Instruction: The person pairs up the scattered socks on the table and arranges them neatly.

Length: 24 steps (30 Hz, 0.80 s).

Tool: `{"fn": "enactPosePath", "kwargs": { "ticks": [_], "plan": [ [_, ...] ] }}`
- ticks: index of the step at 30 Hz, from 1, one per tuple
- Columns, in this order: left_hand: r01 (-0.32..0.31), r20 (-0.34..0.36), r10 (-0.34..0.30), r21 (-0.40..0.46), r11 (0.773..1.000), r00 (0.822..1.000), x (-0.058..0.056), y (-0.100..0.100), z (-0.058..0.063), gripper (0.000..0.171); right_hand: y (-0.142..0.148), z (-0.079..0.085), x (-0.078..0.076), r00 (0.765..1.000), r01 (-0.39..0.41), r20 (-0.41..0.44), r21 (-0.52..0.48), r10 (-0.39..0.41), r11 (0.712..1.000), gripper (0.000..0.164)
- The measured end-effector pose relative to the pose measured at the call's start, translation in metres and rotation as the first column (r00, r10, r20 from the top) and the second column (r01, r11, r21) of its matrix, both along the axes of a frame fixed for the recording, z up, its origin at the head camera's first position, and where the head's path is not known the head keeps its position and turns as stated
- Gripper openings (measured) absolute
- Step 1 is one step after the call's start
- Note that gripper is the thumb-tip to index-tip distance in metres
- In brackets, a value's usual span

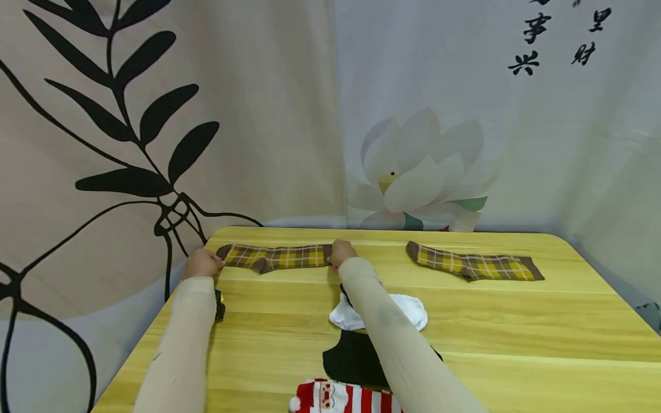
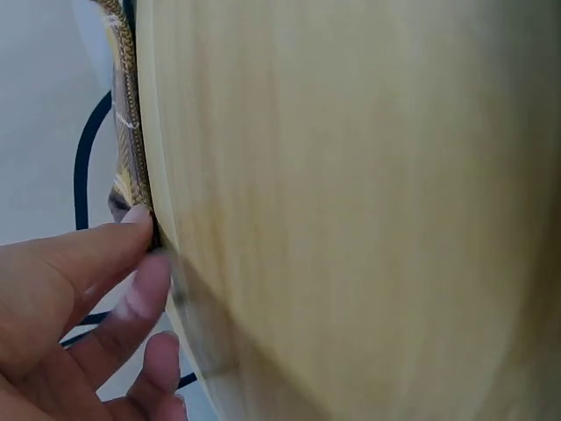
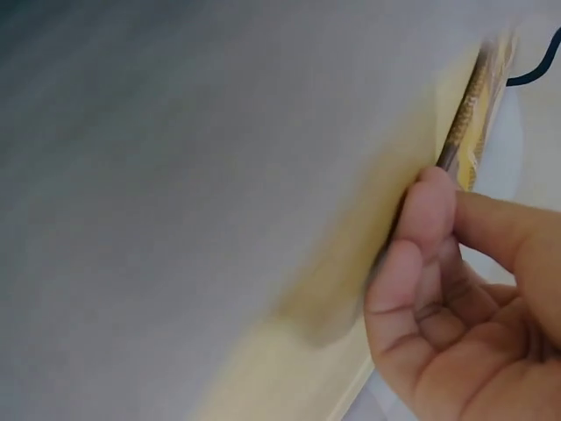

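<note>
A yellow-and-brown plaid sock [image 1: 291,257] lies stretched lengthwise near the table's far edge in the head view. My left hand [image 1: 203,264] pinches its brown toe end; the left wrist view shows thumb and forefinger meeting at the tip of the sock [image 2: 128,114]. At the other end, the cuff, my right hand [image 1: 342,253] holds on between thumb and fingers, as the right wrist view also shows. A matching plaid sock [image 1: 475,265] lies flat to the right, apart from both hands.
Under my right forearm lie a white sock [image 1: 410,310], a black sock [image 1: 353,358] and a red-and-white striped sock with a Santa face [image 1: 335,397], each partly covered. A small black-and-yellow item [image 1: 220,306] shows beside my left sleeve. A printed curtain [image 1: 289,115] hangs behind the wooden table [image 1: 542,327].
</note>
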<state>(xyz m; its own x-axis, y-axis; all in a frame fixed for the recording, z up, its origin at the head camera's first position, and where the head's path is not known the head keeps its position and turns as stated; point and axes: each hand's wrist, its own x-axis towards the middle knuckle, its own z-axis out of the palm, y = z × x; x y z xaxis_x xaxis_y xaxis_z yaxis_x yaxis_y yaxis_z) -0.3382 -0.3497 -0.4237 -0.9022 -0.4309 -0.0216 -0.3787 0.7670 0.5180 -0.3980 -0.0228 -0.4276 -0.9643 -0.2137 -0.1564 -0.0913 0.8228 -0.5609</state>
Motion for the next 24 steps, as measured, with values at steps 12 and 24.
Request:
{"fn": "enactPosePath", "kwargs": {
  "ticks": [12, 24],
  "plan": [
    [0.013, 0.04, -0.007, -0.139, 0.99, 0.999, 0.0, 0.007, -0.002, 0.039, -0.002, 0.006, 0.01, 0.998, -0.05, 0.05, 0.139, 0.044, 0.989, 0.03],
    [0.059, -0.116, -0.068, -0.08, 0.995, 0.991, 0.007, 0.015, -0.001, 0.022, 0.017, 0.026, 0.012, 0.998, -0.029, -0.053, 0.078, 0.033, 0.997, 0.014]
  ]
}}
